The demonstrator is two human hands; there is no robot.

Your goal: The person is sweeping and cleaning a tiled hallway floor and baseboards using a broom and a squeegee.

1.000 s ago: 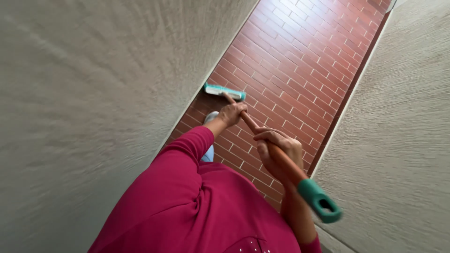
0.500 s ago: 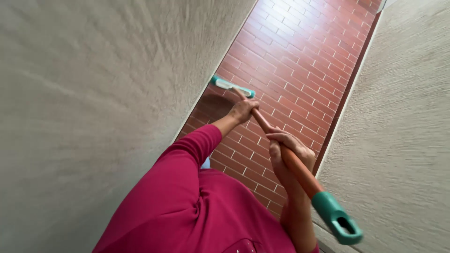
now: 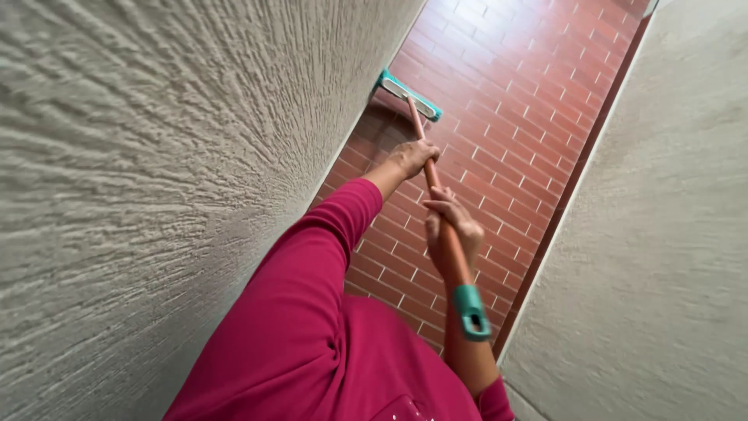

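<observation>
Orange broom handle (image 3: 438, 210) in both hands.

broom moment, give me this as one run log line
left hand: grips broom handle lower | right hand: grips higher | broom head: on brick floor by left wall

A single head-worn camera looks steeply down and forward along a narrow passage, tilted so the brick floor (image 3: 506, 117) runs diagonally between two rough plaster walls (image 3: 156, 156). It sits close above the person's magenta sleeve (image 3: 312, 296); no second view overlaps.
</observation>
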